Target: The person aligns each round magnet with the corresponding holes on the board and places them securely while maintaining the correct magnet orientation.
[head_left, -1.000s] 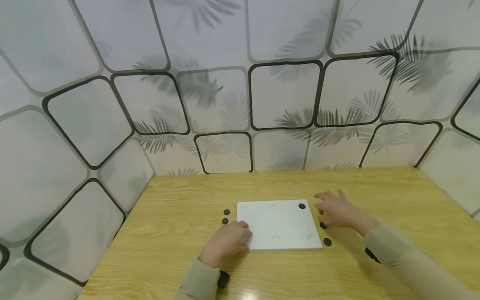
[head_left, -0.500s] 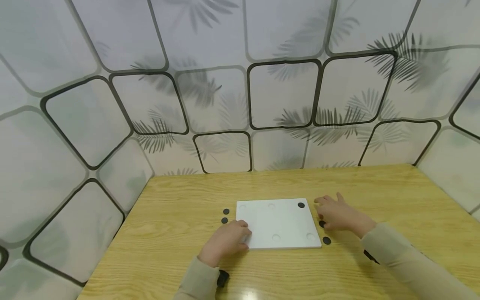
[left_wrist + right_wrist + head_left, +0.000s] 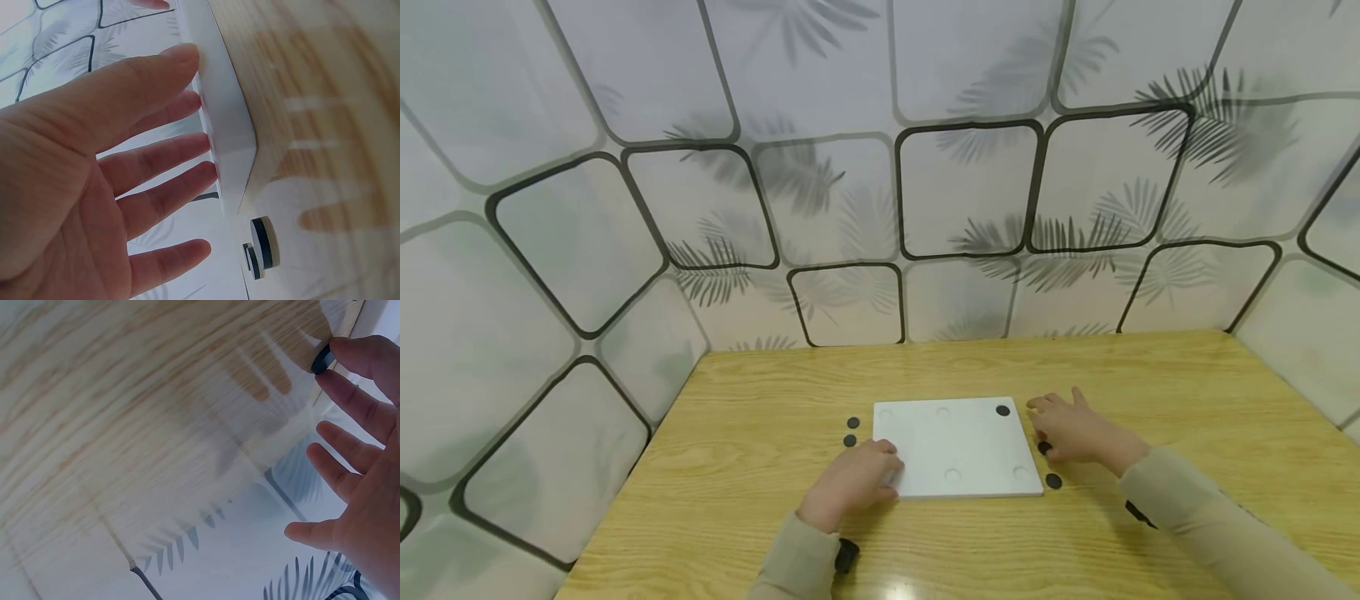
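A white board with shallow round recesses lies flat on the table. One black disc sits at its far right corner. My left hand rests on the board's near left corner, fingers straight on its top and thumb at the near edge. Right of the board, my right hand pinches a second black disc between thumb and index finger, down at the table. Its other fingers are spread, as the right wrist view shows.
Another black disc lies beside the board's near right corner. Left of the board are two more, a farther disc and a nearer disc. The wooden table meets a patterned wall at the back.
My right hand has dropped slightly around the disc beside the board. My left hand and the board hold their place.
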### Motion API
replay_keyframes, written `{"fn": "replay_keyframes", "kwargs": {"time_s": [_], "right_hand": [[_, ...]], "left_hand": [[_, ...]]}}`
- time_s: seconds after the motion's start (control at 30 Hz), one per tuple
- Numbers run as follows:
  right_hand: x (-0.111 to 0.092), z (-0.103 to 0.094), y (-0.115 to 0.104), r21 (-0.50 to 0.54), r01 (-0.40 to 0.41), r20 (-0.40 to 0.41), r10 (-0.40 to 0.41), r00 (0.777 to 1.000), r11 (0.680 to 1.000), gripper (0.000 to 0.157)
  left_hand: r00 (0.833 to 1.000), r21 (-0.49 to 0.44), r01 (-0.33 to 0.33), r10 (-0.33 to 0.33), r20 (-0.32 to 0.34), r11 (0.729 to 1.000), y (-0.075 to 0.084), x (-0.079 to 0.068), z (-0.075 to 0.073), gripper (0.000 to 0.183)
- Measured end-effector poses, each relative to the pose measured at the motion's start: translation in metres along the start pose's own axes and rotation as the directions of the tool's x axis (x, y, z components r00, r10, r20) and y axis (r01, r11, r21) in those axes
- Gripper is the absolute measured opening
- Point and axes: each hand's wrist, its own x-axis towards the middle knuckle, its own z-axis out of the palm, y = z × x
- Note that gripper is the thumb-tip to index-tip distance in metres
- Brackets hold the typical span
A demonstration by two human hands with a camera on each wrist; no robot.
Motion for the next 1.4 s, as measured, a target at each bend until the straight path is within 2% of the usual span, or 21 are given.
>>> {"fn": "replay_keyframes", "kwargs": {"time_s": [0.43, 0.7, 1.0, 1.4], "right_hand": [[0.002, 0.000, 0.001, -0.013, 0.005, 0.024, -0.005, 1.000, 1.000, 0.026], [0.002, -0.005, -0.001, -0.024, 0.029, -0.038, -0.030, 0.999, 0.999, 0.023], [0.000, -0.013, -0.018, -0.005, 0.076, -0.054, -0.076, 0.996, 0.997, 0.023], [-0.001, -0.014, -0.041, 0.011, 0.105, 0.010, -0.105, 0.994, 0.994, 0.022]], "left_hand": [[1.000, -0.001, 0.005, -0.005, -0.019, 1.000, 0.000, 0.001, 0.002, 0.030], [1.000, -0.006, 0.018, -0.018, -0.009, 1.000, -0.001, 0.003, 0.003, 0.030], [1.000, -0.007, 0.027, -0.027, -0.001, 1.000, -0.001, 0.002, 0.001, 0.031], [1.000, 0.011, 0.016, -0.016, 0.005, 1.000, 0.000, 0.000, 0.001, 0.031]]}}
